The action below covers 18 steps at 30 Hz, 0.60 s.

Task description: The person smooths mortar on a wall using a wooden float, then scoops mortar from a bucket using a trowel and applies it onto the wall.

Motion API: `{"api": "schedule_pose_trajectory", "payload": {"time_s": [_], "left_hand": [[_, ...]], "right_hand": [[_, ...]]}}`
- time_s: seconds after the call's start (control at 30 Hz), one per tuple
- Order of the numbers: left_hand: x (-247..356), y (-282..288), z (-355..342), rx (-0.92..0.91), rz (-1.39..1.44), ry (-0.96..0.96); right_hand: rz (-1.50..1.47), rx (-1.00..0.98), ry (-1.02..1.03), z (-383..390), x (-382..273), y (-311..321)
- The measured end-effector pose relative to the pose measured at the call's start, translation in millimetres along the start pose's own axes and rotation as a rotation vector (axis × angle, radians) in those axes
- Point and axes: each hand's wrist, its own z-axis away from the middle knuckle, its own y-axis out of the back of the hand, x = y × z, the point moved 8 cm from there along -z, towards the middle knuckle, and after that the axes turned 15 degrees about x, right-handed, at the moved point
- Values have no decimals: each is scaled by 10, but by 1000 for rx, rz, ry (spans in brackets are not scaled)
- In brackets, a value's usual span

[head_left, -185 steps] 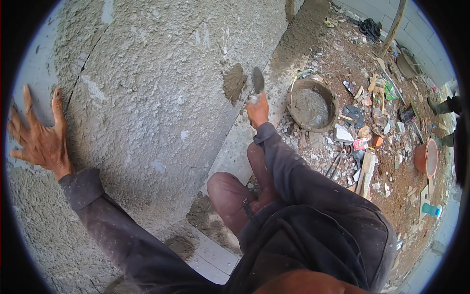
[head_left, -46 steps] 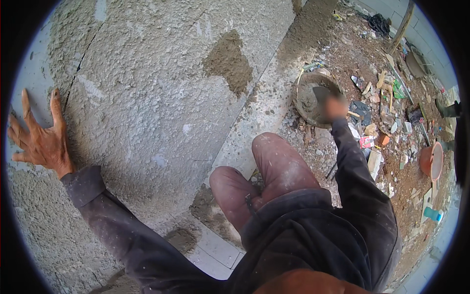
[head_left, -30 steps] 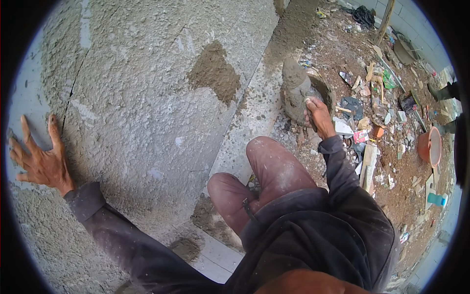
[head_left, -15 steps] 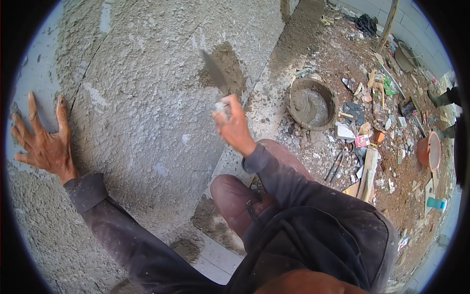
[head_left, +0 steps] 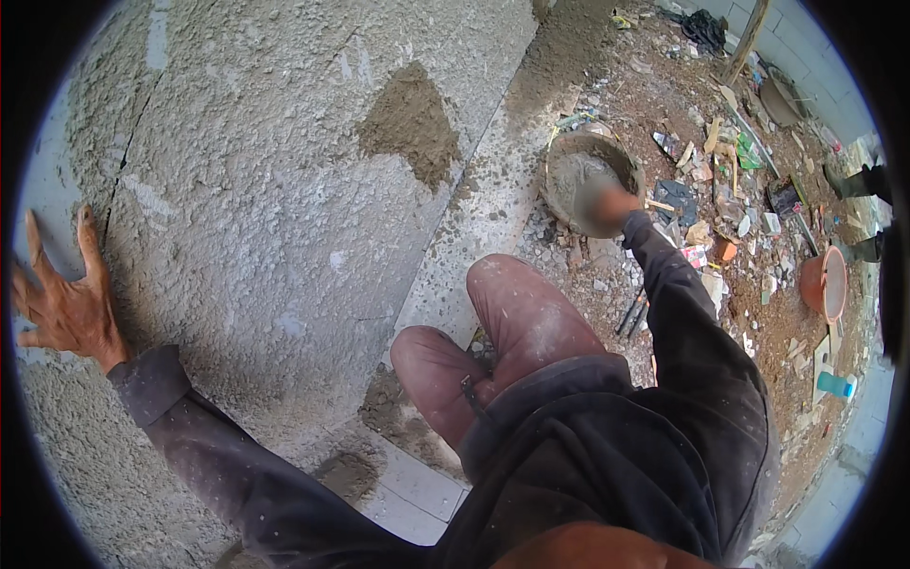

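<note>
My left hand (head_left: 71, 308) lies spread against the rough grey plastered wall (head_left: 246, 228), fingers fanned apart and holding nothing; the fingertips reach onto a smooth, pale strip of the wall, and a thin dark crack (head_left: 121, 166) runs up just beside my thumb. My right hand (head_left: 618, 206) is down inside the round, mud-coated bucket (head_left: 621, 159), over the wet grey mortar (head_left: 569, 174). It is blurred there, with a greyish smear at the fingers — I cannot tell how they are closed or what they grasp.

To the left of my right hand, well apart from it, a dark brown patch of damp mortar (head_left: 414, 119) sits on the wall, its lower point near the wall's bottom edge. Between that edge and the bucket runs a pale, mortar-spotted concrete ledge (head_left: 455, 251). My dusty, reddish-brown trouser legs (head_left: 540, 308) are bent below and between my hands.

Beyond my right hand, broken rubble and scraps cover the reddish-brown ground (head_left: 678, 81). Farther right are an orange-red plastic bucket (head_left: 811, 283) and another person's dark boots (head_left: 844, 185).
</note>
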Motion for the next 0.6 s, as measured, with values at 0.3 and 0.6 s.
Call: {"api": "schedule_pose_trajectory", "payload": {"time_s": [0.3,0.6], "left_hand": [[-1,166,82,94,276,204],[127,542,-168,117,361,331]], "right_hand": [[-1100,-203,-457,814,-43,530],[-1717,472,-336,795,-1221,2684]]}}
